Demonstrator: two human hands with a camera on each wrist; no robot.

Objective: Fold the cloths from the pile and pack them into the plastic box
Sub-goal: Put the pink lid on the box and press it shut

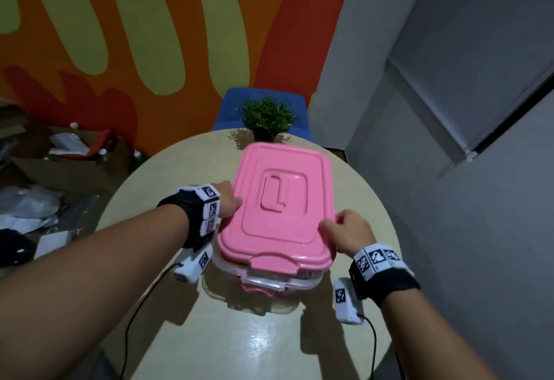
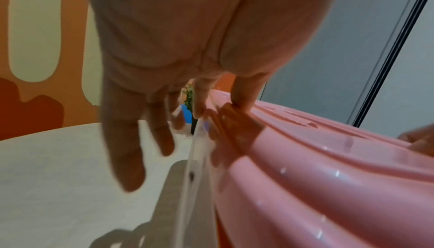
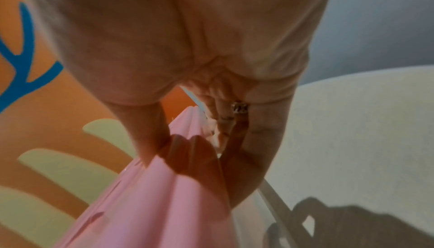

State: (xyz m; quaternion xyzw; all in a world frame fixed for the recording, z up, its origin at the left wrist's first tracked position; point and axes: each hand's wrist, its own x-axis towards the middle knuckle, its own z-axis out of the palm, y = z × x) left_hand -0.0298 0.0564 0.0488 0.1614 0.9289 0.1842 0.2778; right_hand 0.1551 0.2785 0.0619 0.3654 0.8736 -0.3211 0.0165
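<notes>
plastic box (image 1: 280,277) is sitting mid-worktop (image 1: 263,343) under its pink lid (image 1: 281,209), which looks raised at the near edge; no cloths or pile are showing. left hand (image 1: 229,203) at 9 o'clock and right hand (image 1: 349,231) at 3 o'clock are each clamping the lid's rim, so packing is probably either finishing or not yet starting.

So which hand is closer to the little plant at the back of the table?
Left. The left hand holds the pink lid partway up its left edge, nearer the plant; the right hand holds the lid's near right corner.

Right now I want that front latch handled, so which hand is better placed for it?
Right, probably: the right hand grips the lid near the latch; the left hand pinches farther back.
</notes>
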